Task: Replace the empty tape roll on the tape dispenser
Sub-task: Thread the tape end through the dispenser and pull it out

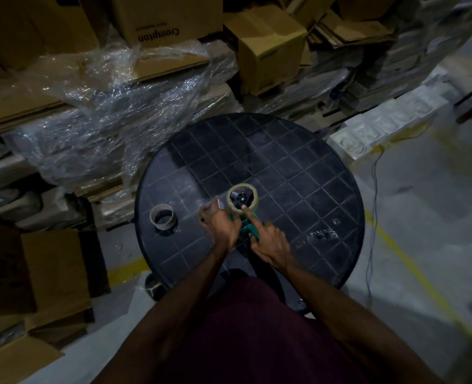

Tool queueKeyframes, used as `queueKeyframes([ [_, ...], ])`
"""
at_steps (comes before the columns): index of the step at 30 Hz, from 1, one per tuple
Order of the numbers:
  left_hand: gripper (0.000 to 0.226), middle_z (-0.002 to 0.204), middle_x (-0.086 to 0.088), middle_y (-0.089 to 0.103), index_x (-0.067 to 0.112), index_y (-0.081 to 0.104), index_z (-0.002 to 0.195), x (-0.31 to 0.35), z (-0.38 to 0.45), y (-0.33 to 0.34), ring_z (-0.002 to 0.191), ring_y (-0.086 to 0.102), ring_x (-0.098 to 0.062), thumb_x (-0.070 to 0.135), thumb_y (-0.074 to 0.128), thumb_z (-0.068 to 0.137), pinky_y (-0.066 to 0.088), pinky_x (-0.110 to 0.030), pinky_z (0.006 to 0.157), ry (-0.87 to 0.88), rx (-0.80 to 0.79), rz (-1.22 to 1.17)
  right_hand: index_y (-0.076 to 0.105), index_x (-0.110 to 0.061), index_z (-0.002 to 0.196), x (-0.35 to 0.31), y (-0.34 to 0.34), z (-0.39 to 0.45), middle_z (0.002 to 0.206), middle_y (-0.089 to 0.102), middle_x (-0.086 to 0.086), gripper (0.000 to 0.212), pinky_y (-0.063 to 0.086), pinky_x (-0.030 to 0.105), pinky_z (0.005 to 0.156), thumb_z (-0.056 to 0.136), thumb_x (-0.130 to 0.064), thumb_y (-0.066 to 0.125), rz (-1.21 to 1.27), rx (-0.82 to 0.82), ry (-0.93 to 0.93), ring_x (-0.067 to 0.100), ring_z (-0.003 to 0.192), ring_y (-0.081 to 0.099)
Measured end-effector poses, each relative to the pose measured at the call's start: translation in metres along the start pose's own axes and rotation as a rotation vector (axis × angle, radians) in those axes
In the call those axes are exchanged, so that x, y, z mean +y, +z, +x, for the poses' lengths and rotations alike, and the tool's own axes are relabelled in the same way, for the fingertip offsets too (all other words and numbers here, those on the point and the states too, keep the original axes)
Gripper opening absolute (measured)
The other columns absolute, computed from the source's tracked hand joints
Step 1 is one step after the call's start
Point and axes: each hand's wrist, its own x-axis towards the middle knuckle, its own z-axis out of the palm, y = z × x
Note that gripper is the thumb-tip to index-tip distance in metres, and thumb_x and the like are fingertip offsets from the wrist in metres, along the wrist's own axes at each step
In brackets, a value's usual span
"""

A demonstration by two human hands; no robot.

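A green tape dispenser lies on the round black table with a roll of clear tape seated on its hub. My right hand grips the green handle, and its forefinger presses the near rim of the roll. My left hand is at the dispenser's front end, thumb and fingers pinching near the metal tab there. Whether it pinches a tape end is too dim to tell. The empty cardboard core stands upright on the table, left of both hands.
Flattened cartons under crumpled plastic wrap and stacked cardboard boxes crowd the far side of the table. An open carton sits on the floor at the left. A thin cable and a yellow floor line run at the right.
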Motion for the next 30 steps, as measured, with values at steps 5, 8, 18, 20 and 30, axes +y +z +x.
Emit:
queueKeyframes([
  [5, 0.015, 0.154, 0.001, 0.038, 0.016, 0.075, 0.072, 0.011, -0.006, -0.01, 0.14, 0.023, -0.032, 0.031, 0.07, 0.075, 0.021, -0.054, 0.11, -0.003, -0.022, -0.091, -0.013, -0.054, 0.148, -0.001, 0.003, 0.0, 0.102, 0.063, 0.02, 0.093, 0.056, 0.045, 0.071, 0.088, -0.026, 0.053, 0.004, -0.008, 0.004, 0.034, 0.081, 0.065],
  [8, 0.019, 0.154, 0.002, 0.038, 0.018, 0.075, 0.07, 0.011, -0.007, -0.012, 0.14, 0.023, -0.031, 0.036, 0.075, 0.073, 0.02, -0.055, 0.11, -0.006, -0.022, -0.106, -0.013, -0.054, 0.148, 0.001, 0.003, 0.001, 0.107, 0.063, 0.02, 0.093, 0.056, 0.047, 0.074, 0.089, -0.027, 0.053, 0.001, -0.014, 0.004, 0.035, 0.085, 0.066],
  [18, 0.022, 0.15, 0.008, 0.039, 0.021, 0.076, 0.085, -0.003, -0.002, -0.002, 0.135, 0.025, -0.031, 0.035, 0.062, 0.075, 0.026, -0.055, 0.108, 0.04, 0.012, -0.033, -0.017, -0.048, 0.149, -0.001, 0.006, 0.001, 0.103, 0.064, 0.019, 0.095, 0.055, 0.044, 0.072, 0.09, -0.03, 0.054, 0.044, -0.027, 0.041, 0.032, 0.082, 0.064],
  [20, 0.019, 0.151, 0.006, 0.039, 0.019, 0.076, 0.075, -0.005, 0.0, -0.002, 0.135, 0.026, -0.032, 0.035, 0.067, 0.071, 0.025, -0.054, 0.107, 0.042, -0.025, 0.005, -0.022, -0.039, 0.151, -0.005, 0.011, 0.003, 0.104, 0.066, 0.017, 0.096, 0.053, 0.046, 0.075, 0.092, -0.037, 0.054, 0.045, -0.043, 0.108, 0.032, 0.085, 0.066],
  [30, 0.049, 0.124, -0.009, 0.059, 0.012, 0.066, 0.105, -0.016, -0.014, -0.011, 0.133, 0.035, -0.039, 0.045, 0.072, 0.07, 0.029, -0.058, 0.108, -0.061, -0.152, 0.123, 0.06, -0.016, 0.113, -0.018, 0.01, 0.003, 0.111, 0.068, 0.008, 0.069, 0.039, 0.034, 0.072, 0.084, -0.076, 0.044, -0.141, -0.353, 0.157, 0.027, 0.099, 0.064],
])
